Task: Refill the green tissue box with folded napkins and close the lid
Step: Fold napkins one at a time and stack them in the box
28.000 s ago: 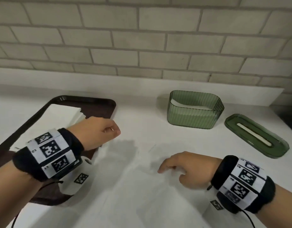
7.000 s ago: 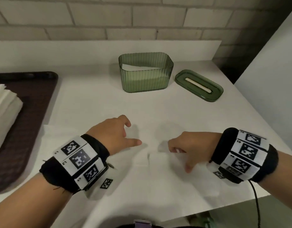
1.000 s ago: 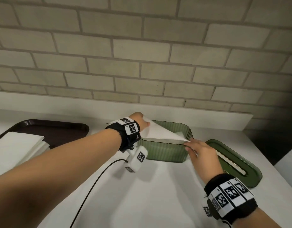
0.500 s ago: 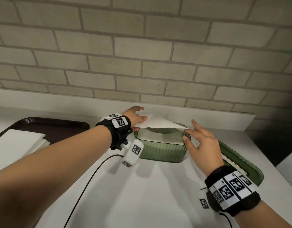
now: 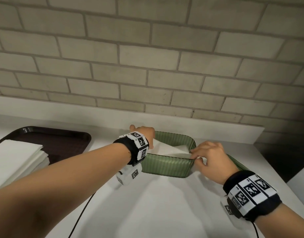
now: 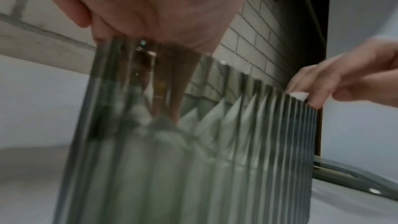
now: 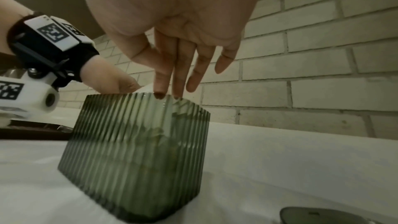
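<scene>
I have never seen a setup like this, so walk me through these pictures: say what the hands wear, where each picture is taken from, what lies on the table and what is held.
No machine here: a person works with bare hands, each wrist wearing a black band with printed markers and a small camera. The wide picture comes from a camera on the head; the other two look along each hand from the wrists. On the white table stand a ribbed green box, its lid lying off to the right, and a brown tray with a stack of napkins. The right hand pinches a corner of a napkin at the box's rim. The left hand reaches into the box's other end; its fingers are hidden, so its grip cannot be told.
</scene>
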